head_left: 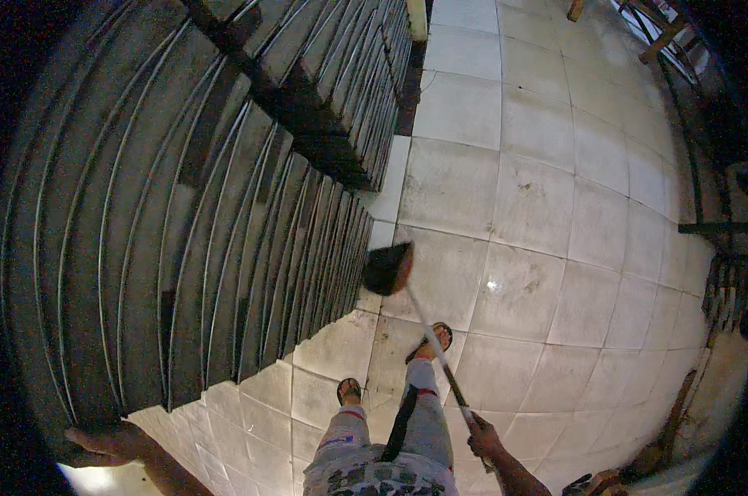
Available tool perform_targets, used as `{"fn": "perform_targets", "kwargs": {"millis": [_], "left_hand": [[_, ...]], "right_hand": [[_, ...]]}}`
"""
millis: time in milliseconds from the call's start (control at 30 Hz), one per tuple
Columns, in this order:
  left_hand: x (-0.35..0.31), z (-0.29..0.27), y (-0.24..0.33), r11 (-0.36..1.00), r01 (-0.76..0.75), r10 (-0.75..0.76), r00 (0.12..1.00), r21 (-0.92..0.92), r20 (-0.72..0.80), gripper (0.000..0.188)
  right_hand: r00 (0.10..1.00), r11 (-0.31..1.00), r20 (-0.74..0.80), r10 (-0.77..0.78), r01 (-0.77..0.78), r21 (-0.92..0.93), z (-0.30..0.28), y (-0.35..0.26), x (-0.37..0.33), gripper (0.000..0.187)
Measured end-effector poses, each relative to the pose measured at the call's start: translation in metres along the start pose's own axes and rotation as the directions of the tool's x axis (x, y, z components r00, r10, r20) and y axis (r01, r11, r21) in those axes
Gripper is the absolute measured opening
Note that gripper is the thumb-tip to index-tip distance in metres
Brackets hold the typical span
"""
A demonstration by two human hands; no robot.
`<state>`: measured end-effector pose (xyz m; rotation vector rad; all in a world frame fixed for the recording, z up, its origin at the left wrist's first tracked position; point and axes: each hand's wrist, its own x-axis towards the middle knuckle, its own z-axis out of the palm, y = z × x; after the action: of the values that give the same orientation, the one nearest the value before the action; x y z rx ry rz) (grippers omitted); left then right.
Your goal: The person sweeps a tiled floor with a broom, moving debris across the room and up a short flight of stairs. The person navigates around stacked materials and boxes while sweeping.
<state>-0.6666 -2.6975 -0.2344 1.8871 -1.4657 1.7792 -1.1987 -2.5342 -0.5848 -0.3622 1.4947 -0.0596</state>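
Observation:
My right hand [485, 439] is wrapped round the handle of a broom [428, 326], low and right of my legs. The pole slants up and left to a dark, reddish-edged broom head [388, 269] at the foot of a tall stack of grey trays or shelves [184, 207]. Dark gaps and thin metal edges mark its layers. At the lower left, my left hand [105, 442] is beside the stack's near bottom corner with fingers apart. It holds nothing that I can see; whether it touches the stack is unclear.
Pale square floor tiles [527, 285] with dark smudges spread across the middle and right. A second layered stack [349, 83] stands farther off at the left. My sandalled feet [349, 390] are just below the broom head. Dark frames or furniture [725, 281] line the right edge.

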Motion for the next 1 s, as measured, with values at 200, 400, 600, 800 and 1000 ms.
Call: {"fn": "perform_targets", "kwargs": {"millis": [200,400,600,800,1000], "left_hand": [[0.009,0.012,0.016,1.0,-0.026,0.026,0.997,0.002,-0.076,0.035],[0.028,0.017,0.044,0.989,-0.142,0.15,0.967,0.052,-0.205,0.038],[0.049,0.013,0.088,0.582,0.229,-0.391,0.92,-0.78,-0.022,0.062],[0.069,-0.009,0.099,0.778,-0.024,-0.32,0.845,-0.628,-0.428,0.063],[0.064,-0.002,0.095,0.755,-0.006,-0.294,0.891,-0.655,-0.346,0.062]], "right_hand": [[0.968,0.955,-0.226,-0.11,0.166,0.246,-0.004,-0.055,0.028,0.047],[0.829,0.838,-0.235,-0.508,0.413,-0.356,0.087,0.019,0.111,0.044],[0.994,0.978,-0.107,-0.028,0.005,-0.207,0.141,0.153,-0.033,0.04],[0.893,0.981,-0.409,0.189,-0.191,0.037,0.153,0.178,-0.168,0.037],[0.775,0.879,-0.436,-0.457,0.47,-0.085,0.056,0.05,-0.028,0.046]]}}
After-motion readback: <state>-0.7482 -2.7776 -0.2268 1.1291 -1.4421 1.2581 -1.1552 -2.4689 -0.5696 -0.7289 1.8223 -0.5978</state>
